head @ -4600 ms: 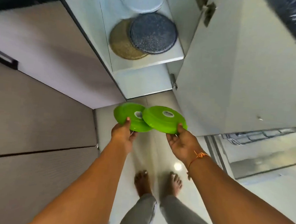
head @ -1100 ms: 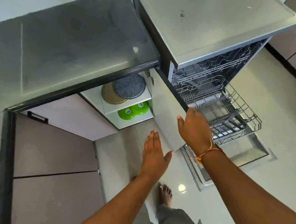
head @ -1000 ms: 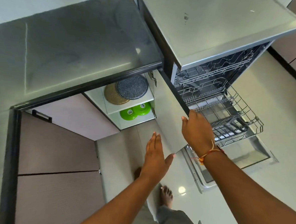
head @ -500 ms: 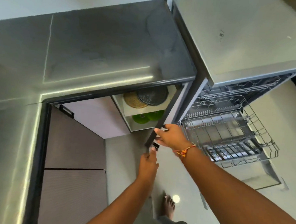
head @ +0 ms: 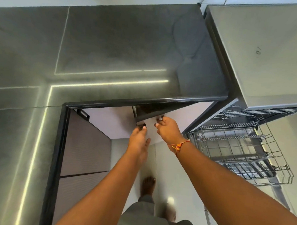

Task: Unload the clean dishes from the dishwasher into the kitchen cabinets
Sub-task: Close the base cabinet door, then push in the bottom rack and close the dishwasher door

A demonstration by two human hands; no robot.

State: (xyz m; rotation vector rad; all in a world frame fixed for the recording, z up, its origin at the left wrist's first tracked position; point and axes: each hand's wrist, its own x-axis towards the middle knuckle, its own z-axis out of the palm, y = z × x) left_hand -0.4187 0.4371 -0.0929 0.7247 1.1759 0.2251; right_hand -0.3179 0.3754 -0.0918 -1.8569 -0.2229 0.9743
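The pale cabinet door (head: 189,116) under the dark countertop (head: 113,49) stands only slightly ajar, and the shelves and dishes behind it are hidden. My right hand (head: 168,131) grips the door's top edge. My left hand (head: 139,141) holds the door's free corner, with its fingertips on the dark handle strip. To the right, the dishwasher (head: 260,58) is open. Its wire lower rack (head: 237,152) is pulled out, and I see no dishes in it.
The upper rack (head: 245,114) sits inside the dishwasher, partly under its top. Brown drawer fronts (head: 85,143) line the left side of the corner. My bare foot (head: 147,183) stands on the glossy floor (head: 165,165) below the door.
The two green bowls went onto the cabinet's lower shelf. Since then both hands have swung the door towards the cabinet, and it now covers the shelves. My view has shifted left over the countertop.
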